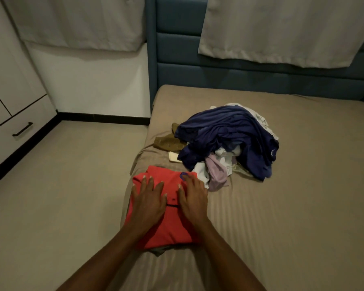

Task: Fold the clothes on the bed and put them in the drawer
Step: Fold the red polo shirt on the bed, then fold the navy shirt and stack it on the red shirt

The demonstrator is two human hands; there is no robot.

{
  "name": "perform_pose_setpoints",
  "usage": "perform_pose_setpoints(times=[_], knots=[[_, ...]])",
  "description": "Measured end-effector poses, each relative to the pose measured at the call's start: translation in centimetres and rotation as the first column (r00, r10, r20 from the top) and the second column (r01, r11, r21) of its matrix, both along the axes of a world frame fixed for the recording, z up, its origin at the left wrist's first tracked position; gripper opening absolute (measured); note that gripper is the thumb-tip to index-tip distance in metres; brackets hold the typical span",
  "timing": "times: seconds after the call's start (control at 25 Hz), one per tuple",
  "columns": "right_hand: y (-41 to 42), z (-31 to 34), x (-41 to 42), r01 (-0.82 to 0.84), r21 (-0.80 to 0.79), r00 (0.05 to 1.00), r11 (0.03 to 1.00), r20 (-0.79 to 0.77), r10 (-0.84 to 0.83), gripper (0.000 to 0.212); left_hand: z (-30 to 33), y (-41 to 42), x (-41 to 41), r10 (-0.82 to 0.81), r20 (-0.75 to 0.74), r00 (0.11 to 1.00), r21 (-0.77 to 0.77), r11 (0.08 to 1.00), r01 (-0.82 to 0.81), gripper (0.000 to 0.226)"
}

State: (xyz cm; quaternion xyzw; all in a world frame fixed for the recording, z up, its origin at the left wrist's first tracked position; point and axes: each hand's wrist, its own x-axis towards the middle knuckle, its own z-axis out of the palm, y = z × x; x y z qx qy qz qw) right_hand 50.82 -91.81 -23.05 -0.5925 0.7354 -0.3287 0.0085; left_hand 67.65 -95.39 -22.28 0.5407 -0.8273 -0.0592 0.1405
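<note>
Grips, left (148, 203) and right (192, 201), spread flat, pressing red shirt (166, 227) on bed (282, 206); soft, floppy, probably needing lifting from underneath.

Bedroom fixtures and soft furnishings, seen from above the bed's near corner.

Padded blue-green headboard (250, 74) with horizontal panels, upright against the far wall. Two pale grey curtains: left curtain (80, 22) hanging over the white wall (93, 80), right curtain (292, 28) hanging in front of the headboard, hem well above the mattress. Black skirting strip (103, 118) along the wall foot. Beige floor (61, 185) left of the mattress. White cabinet doors (6, 66) at far left, with dark seams between panels.
</note>
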Motion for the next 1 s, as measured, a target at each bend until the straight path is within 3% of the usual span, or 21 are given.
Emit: perform_pose_setpoints(times=[0.08, 0.2, 0.36, 0.44, 0.48, 0.6, 0.72, 0.84, 1.0], knots=[[-2.3, 2.6, -3.0, 0.092, -0.123, 0.996, 0.988, -0.005, -0.094, 0.034, 1.1, -1.3, -1.9, -0.061, -0.012, 0.998, -0.108, 0.992, 0.059, 0.064], [-7.4, 7.6, -8.1, 0.203, -0.165, 0.963, 0.965, -0.142, -0.227, 0.039, 3.6, -5.3, -7.8, -0.261, -0.191, 0.946, -0.011, 0.965, 0.263, 0.071], [-13.0, 12.5, -13.2, 0.289, 0.025, 0.906, 0.957, -0.332, -0.264, 0.064, 7.4, -11.7, -15.9, -0.195, -0.438, 0.877, 0.135, 0.951, 0.279, 0.088], [-14.0, 12.1, -15.2, 0.270, 0.126, 0.891, 0.955, -0.408, -0.198, 0.049, 8.2, -14.1, -17.8, -0.172, -0.457, 0.873, 0.140, 0.955, 0.262, 0.083], [-13.7, 11.6, -16.0, 0.252, 0.102, 0.892, 0.962, -0.409, -0.190, 0.042, 8.3, -14.5, -18.2, -0.197, -0.436, 0.878, 0.088, 0.962, 0.259, 0.070], [-10.2, 9.8, -16.7, 0.197, -0.084, 0.943, 0.977, -0.256, -0.212, 0.044, 6.9, -12.2, -18.0, -0.284, -0.430, 0.857, -0.108, 0.959, 0.263, 0.023], [-4.3, 7.4, -16.0, 0.211, -0.265, 0.933, 0.941, -0.233, -0.275, 0.041, 5.4, -6.8, -16.9, -0.378, -0.477, 0.794, -0.178, 0.926, 0.334, 0.017], [4.0, 4.3, -14.7, 0.284, -0.350, 0.910, 0.892, -0.194, -0.366, 0.031, 4.1, -0.1, -15.7, -0.411, -0.571, 0.711, -0.066, 0.886, 0.459, 0.016], [17.9, -0.2, -12.7, 0.365, -0.189, 0.881, 0.911, -0.246, -0.404, 0.020, 1.0, 11.4, -13.8, -0.408, -0.518, 0.751, 0.120, 0.835, 0.537, 0.030]])
